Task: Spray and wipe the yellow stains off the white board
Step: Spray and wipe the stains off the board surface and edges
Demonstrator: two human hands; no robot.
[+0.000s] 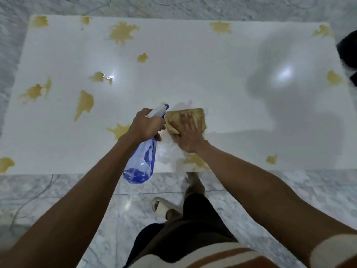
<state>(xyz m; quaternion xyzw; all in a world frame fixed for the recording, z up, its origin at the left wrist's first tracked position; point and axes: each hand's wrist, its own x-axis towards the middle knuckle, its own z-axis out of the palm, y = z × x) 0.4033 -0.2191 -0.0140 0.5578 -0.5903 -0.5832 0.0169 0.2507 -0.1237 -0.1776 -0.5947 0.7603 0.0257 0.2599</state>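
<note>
A large white board point(193, 74) lies flat on the marble floor, dotted with several yellow stains, such as one point(122, 32) at the far middle and another point(85, 103) at the left. My left hand point(146, 124) grips a translucent blue spray bottle point(142, 157) by its neck, nozzle pointing away over the board. My right hand point(188, 134) lies flat, fingers spread, pressing a tan cloth point(199, 116) onto the board near its front edge. A wet patch surrounds the cloth. A smeared yellow stain point(195, 161) sits just under my right wrist.
Grey marble floor tiles point(58, 190) surround the board. My leg and a pale slipper point(162, 206) stand just in front of the board's near edge. A dark object point(347, 49) pokes in at the right edge. Ceiling lights glare on the board.
</note>
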